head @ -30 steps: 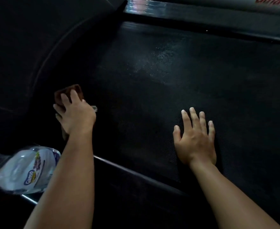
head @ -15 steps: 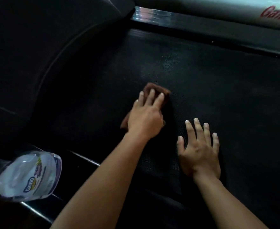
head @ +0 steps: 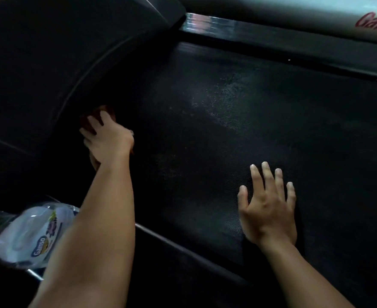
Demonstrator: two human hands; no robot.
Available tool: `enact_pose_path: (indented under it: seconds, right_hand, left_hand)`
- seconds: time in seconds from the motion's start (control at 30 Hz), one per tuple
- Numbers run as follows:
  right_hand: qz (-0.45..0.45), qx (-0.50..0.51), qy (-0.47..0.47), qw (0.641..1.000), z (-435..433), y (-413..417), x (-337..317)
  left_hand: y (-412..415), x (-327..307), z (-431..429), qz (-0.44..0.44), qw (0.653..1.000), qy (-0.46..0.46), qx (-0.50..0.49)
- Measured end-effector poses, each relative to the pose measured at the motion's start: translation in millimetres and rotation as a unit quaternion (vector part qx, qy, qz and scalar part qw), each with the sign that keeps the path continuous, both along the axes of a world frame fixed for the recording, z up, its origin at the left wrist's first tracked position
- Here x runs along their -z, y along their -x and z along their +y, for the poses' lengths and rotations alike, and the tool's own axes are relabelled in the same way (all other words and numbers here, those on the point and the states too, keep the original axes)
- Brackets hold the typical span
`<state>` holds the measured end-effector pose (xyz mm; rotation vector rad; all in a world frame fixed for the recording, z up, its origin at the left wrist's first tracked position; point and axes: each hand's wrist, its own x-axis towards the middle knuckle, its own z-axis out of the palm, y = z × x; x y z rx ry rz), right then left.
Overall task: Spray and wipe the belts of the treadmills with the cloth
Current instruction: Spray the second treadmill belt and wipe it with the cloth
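Dim light lay over the black treadmill belt (head: 227, 138), its weave catching a pale, damp-looking sheen near the middle.

The fingers (head: 106, 118) of my left hand (head: 108, 142) lay fairly straight and close together on top of the cloth (head: 95, 112), pressing it down at the belt's left edge, right where the belt met the curved black housing (head: 49, 52). Only a dull reddish-brown corner of the cloth showed past my fingertips; the rest was under my palm or lost in shadow. My left thumb was hard to make out, and so was a small bright glint at the far side of my knuckles.

My right hand (head: 268, 211) rested flat on the belt nearer to me, well apart from the cloth, its fingers (head: 266, 174) straight and slightly spread, the thumb out to the side, holding nothing.

Beyond my left forearm, at the lower left, the spray bottle (head: 27, 238) lay tilted on the near side of the machine, clear plastic with a white label; my arm covered one side of it, the frame edge cut off its far end, and its nozzle could not be seen. A thin metal strip (head: 183, 247) ran along the belt's near edge. Across the belt, the far side rail (head: 272, 38) gleamed faintly, and above it red lettering (head: 374, 23) on a pale panel was cut off by the frame.
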<state>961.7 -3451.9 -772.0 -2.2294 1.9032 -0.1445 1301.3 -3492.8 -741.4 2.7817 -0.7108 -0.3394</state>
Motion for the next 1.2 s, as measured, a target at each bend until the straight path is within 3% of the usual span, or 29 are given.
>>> enact_pose_path:
  seconds: [0.13,0.27,0.47,0.57,0.73,0.83,1.0,1.1,1.2]
  right_hand:
    - [0.014,-0.001,0.023,1.000,1.3,0.6,2.4]
    - [0.006,0.001,0.021,1.000,0.2,-1.1,1.9]
    - [-0.002,0.002,0.003,1.000,-3.4,-1.6,-0.5]
    - [0.011,0.003,0.005,1.000,-3.2,-1.3,-0.4]
    - [0.018,0.008,0.011,1.000,0.1,-1.9,-0.6]
    - [0.012,0.007,-0.002,1.000,-1.3,-1.0,-2.2]
    - [-0.006,0.005,-0.005,1.000,-1.6,0.9,-2.2]
    - [-0.006,0.008,-0.003,1.000,-1.8,-0.6,-2.1]
    - [-0.003,0.008,-0.013,1.000,-3.2,-1.4,-2.9]
  left_hand:
    - [-7.5,-5.7,-63.9,0.005,0.991,0.000,0.137]
    - [37.4,6.1,-95.8,-0.002,0.951,-0.004,0.308]
    - [161.4,20.6,-9.3,-0.033,0.856,0.058,0.512]
    - [175.6,21.0,57.2,-0.023,0.863,0.058,0.502]
    - [104.0,16.5,88.5,-0.030,0.963,-0.003,0.267]
    - [60.0,12.3,54.1,-0.023,0.983,-0.012,0.183]
    - [60.2,7.5,-25.4,-0.006,0.969,-0.018,0.246]
    - [109.0,18.3,-37.1,-0.006,0.929,-0.024,0.370]
    - [160.1,21.0,5.7,-0.012,0.883,-0.013,0.470]
